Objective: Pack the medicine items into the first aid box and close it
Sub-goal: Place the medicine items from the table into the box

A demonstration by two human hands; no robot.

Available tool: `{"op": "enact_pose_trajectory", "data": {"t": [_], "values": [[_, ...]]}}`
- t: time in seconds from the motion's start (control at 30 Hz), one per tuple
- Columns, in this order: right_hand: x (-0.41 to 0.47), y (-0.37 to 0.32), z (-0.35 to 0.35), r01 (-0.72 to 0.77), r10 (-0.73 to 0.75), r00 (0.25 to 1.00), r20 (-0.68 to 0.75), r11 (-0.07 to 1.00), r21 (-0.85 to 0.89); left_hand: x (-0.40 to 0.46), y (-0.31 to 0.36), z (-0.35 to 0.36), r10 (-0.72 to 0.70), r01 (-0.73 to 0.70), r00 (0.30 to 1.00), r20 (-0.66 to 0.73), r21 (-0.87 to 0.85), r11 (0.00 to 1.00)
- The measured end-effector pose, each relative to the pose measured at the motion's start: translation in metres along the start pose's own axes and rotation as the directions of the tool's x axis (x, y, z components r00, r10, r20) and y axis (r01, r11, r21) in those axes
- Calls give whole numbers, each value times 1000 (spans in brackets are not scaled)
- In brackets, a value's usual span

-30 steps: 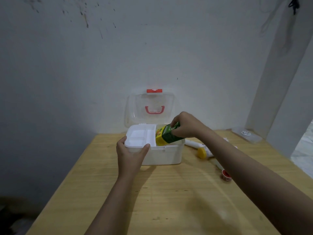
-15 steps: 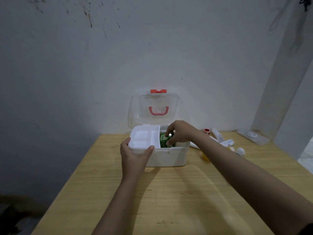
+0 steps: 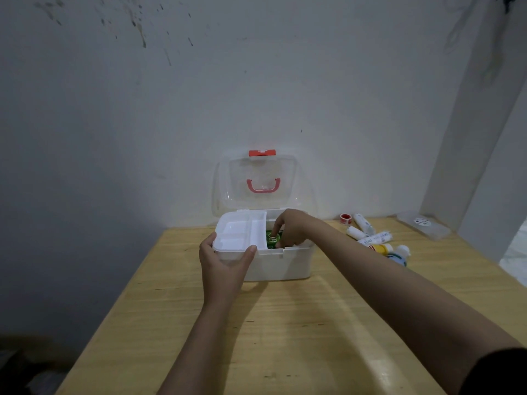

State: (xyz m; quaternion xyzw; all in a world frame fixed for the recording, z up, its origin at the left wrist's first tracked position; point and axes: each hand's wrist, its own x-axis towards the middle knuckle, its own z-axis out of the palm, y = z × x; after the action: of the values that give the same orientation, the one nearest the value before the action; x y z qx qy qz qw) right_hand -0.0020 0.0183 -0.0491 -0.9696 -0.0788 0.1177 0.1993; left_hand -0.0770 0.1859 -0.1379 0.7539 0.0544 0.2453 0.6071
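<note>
Green carton (image 3: 271, 240), mostly hidden in box (image 3: 281, 265), seemingly under right fingers (image 3: 278, 232).

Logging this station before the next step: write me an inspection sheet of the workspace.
Surface: wooden table, bare in front.
Job's things: box open, lid upright against the wall; white tray over its left half; green pack inside on the right; tubes, tape roll and bottles unpacked on the table, right of box.
Clutter: clear case at far right edge.
Hands: left hand grips the box's front left corner; right hand on the pack.
Cables: nothing seen.
Surroundings: stained wall.
</note>
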Motion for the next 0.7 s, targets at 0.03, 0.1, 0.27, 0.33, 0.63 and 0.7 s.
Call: {"op": "enact_pose_trajectory", "data": {"t": [0.03,0.1,0.27,0.33,0.63,0.7], "values": [[1,0,0,-18,18,1000,-4,1000,17,0,-1,0,-2,2,1000,3,0,1000],[3,-2,0,-50,50,999,-1,998,46,0,-2,0,-9,9,1000,8,-2,1000],[5,-3,-3,-126,117,991,61,978,166,0,-1,0,-4,4,1000,-1,-8,1000],[4,-2,-4,-155,145,988,59,954,255,0,-1,0,-11,11,1000,-3,-8,1000],[1,-3,0,-142,136,990,44,964,226,-1,-1,2,-15,15,1000,-11,-17,1000],[-6,-5,-4,-110,115,993,-21,980,166,-1,0,1,-17,17,1000,-9,-17,1000]]}}
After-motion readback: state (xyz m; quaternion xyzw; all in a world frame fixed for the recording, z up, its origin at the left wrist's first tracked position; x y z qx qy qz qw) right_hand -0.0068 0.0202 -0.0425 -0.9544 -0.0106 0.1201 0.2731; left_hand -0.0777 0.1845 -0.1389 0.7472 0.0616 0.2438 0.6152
